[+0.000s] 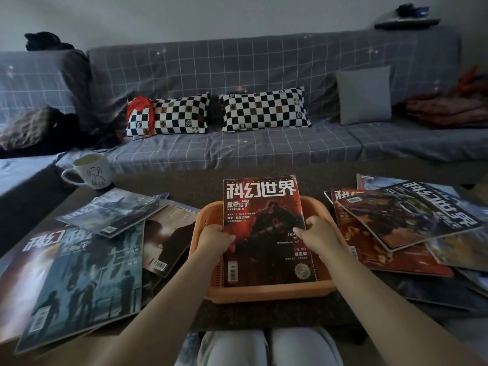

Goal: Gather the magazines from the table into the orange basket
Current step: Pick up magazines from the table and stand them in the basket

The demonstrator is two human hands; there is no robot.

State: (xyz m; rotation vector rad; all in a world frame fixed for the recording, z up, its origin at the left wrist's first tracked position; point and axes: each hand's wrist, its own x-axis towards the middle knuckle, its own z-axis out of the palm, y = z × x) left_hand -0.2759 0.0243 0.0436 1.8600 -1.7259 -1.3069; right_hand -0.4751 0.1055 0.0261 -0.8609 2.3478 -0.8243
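Left hand (215, 237): fingers curled round the left edge of the red magazine (266, 231), gripping it.
Right hand (318, 233): thumb on the cover, fingers pinching the right edge.
Red magazine: glossy, rectangular, lower end inside the orange basket (269, 293), top tilted over the far rim.
Orange basket: slotted plastic, rounded corners, centre of the dark bench (184, 186).
Left magazines (87, 281): overlapping, blue-grey covers, blurred.
Right magazines (401, 223): fanned heap, lower ones hidden, cut off.
Mug (89, 170): white ceramic, far left.
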